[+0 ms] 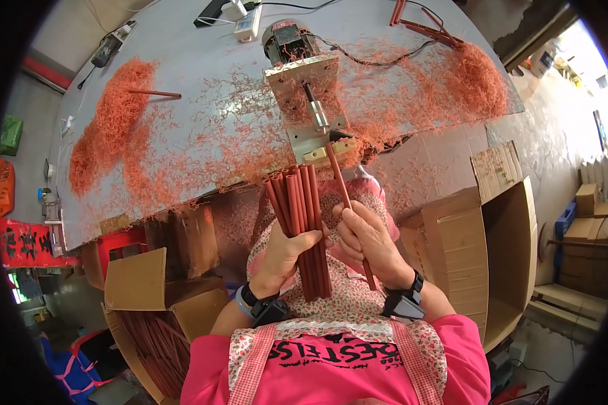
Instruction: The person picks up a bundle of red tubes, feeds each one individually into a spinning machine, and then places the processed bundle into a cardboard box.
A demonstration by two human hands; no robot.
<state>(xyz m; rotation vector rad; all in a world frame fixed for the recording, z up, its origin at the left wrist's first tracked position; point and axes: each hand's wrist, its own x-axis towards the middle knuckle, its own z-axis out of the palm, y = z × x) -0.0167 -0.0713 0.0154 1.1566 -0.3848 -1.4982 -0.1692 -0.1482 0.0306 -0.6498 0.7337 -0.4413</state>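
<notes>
My left hand (287, 253) is wrapped around a bundle of reddish-brown rods (302, 216), their ends pointing away from me. In my right hand (368, 239) is one single rod (337, 177), gripped by its middle. The far tip of that rod reaches up to the small motor machine at the table's near edge. The machine has a dark motor (288, 44), a metal plate (297, 88), a silver chuck on a shaft (319, 116) and a yellowish block (330, 152) at the front. Whether the rod's tip touches the cutting part is hard to tell.
Orange-red shavings lie in heaps on the left (118, 111) and right (479, 81) of the grey table (203, 40). An open cardboard box (138, 280) at lower left holds many rods. Another open box (459, 260) stands at right. A power strip (248, 23) and cables lie behind the motor.
</notes>
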